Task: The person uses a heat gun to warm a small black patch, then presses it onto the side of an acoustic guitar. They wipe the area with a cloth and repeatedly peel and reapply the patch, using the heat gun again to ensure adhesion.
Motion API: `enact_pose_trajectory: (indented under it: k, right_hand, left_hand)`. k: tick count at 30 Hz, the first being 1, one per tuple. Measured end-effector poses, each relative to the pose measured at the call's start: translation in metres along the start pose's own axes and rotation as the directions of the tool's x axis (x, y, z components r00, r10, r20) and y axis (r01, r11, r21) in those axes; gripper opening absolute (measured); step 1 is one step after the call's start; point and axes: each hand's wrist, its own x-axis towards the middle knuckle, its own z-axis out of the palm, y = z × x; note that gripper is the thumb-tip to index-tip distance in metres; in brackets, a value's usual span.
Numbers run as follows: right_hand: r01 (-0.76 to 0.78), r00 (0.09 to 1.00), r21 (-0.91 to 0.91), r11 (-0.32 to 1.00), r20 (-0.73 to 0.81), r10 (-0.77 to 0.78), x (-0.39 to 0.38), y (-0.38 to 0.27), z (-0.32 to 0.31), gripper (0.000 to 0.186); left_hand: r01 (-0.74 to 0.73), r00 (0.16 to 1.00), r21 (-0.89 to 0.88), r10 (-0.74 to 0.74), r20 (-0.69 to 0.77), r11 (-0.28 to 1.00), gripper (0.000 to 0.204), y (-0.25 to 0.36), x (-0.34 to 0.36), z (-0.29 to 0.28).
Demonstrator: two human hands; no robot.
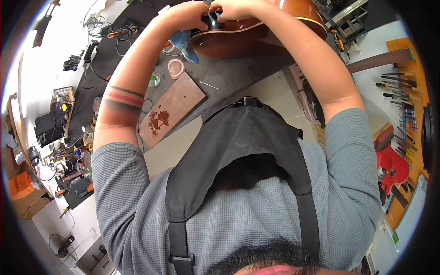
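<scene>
From my end of the feed, I see both bare hands close together at the upper edge of the view, the left hand (195, 14) and the right hand (229, 9) with fingers curled toward each other over a dark glossy piece (213, 21). I cannot tell whether either one is gripping that piece or only resting on it, since the fingers partly cover it and the frame cuts in close. The piece sits between the hands, at the edge of a guitar (256, 42), whose glossy brown body with pale edging lies beneath them and stretches off to the right of the right hand. Just below the left hand I have a crumpled blue cloth (186, 48) against the guitar's end. Further below the hands, on the dark tabletop (238, 73), I see a round pinkish dish (176, 68) touching a flat reddish-brown board (185, 94) with a dark stain, and a thin pale stick (209, 85) beside the board. Cables (120, 34) lie well to the left of the hands; far to their right and lower, a wooden rack (418, 133) carries a row of tools, with a red tool (393, 166) near it.
</scene>
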Motion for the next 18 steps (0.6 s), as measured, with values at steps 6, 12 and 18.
enact_pose_trajectory:
  k: [6,12,18]
  right_hand:
    - [0.040,0.939,-0.426,0.904,-0.293,-0.180,-0.053,-0.007,0.008,0.020]
    - [0.061,0.935,-0.411,0.910,-0.296,-0.196,-0.073,-0.018,0.028,0.027]
    - [0.095,0.928,-0.379,0.920,-0.300,-0.220,-0.086,-0.038,0.018,0.030]
  left_hand:
    - [0.134,0.991,0.100,-0.132,-0.023,0.986,0.047,0.039,-0.033,-0.033]
    - [0.163,0.985,0.123,-0.167,0.029,0.979,0.050,0.033,-0.024,-0.027]
    - [0.168,0.985,0.128,-0.173,0.030,0.977,0.048,0.037,-0.032,-0.030]
